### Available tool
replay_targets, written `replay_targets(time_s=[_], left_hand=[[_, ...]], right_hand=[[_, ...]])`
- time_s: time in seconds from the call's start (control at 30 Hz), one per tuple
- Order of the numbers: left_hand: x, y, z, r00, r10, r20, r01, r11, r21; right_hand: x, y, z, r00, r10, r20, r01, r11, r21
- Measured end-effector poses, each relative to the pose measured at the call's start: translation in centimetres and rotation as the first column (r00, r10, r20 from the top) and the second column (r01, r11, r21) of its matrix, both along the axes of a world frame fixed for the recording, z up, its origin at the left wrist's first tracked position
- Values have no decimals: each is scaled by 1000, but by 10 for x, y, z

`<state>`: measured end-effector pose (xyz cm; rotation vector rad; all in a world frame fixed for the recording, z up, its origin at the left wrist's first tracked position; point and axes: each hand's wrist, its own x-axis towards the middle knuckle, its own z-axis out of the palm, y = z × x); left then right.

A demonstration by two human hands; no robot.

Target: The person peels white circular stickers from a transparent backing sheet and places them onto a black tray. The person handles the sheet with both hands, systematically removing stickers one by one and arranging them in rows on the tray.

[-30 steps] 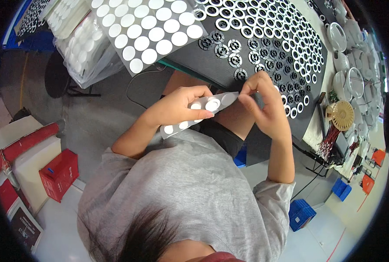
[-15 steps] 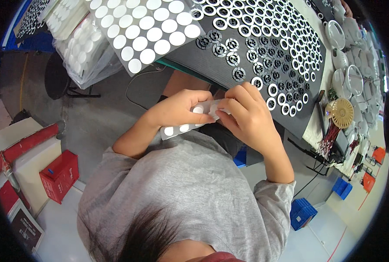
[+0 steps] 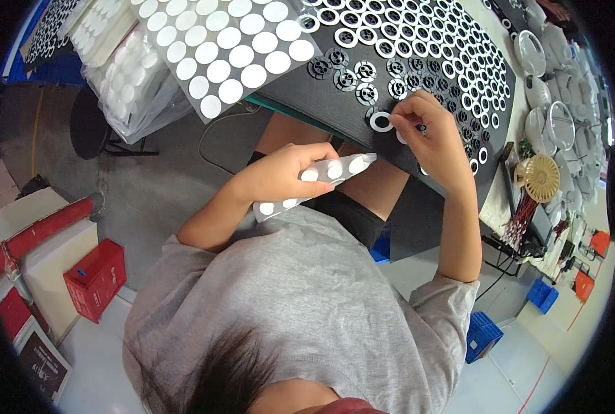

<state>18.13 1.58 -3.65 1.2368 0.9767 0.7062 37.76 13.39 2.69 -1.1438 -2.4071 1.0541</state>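
Observation:
My left hand (image 3: 285,172) is closed on a translucent backing strip (image 3: 367,159) that carries round white stickers, its thumb lying across the front. At the near edge of the dark work table (image 3: 307,103), my right hand (image 3: 428,131) pinches the rim of a white ring sticker (image 3: 372,123) between thumb and fingertips. The ring lies over a round black plastic part; whether it is pressed flat I cannot tell. Beyond that hand are bare black parts (image 3: 366,92) and many others topped with white rings (image 3: 404,48). Some parts are hidden under my right hand.
A large sheet of white round stickers (image 3: 218,71) overhangs the table's left edge, beside a plastic bag (image 3: 124,83) of similar sheets. To the right are a yellow fan (image 3: 541,179) and white housings (image 3: 559,90). A red box (image 3: 95,279) stands at lower left.
My right hand has left the strip and moved up and right to the black parts, with a white ring sticker in its fingers. My left hand has stayed in place, holding the strip.

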Motion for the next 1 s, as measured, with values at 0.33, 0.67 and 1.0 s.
replay_targets(time_s=[0.33, 0.67, 1.0], left_hand=[[-2, 1, -1, 1000, -15, 14, 15, 1000, -3], [-1, 0, -2, 997, -76, -13, 76, 996, 35], [-2, -1, 1, 999, -38, 2, 38, 998, 52]], right_hand=[[-6, 0, -10, 999, -47, 26, 43, 989, 144], [-10, -2, -13, 992, -88, 92, 54, 946, 320], [-3, -39, 10, 962, 198, -186, -186, 979, 80]])
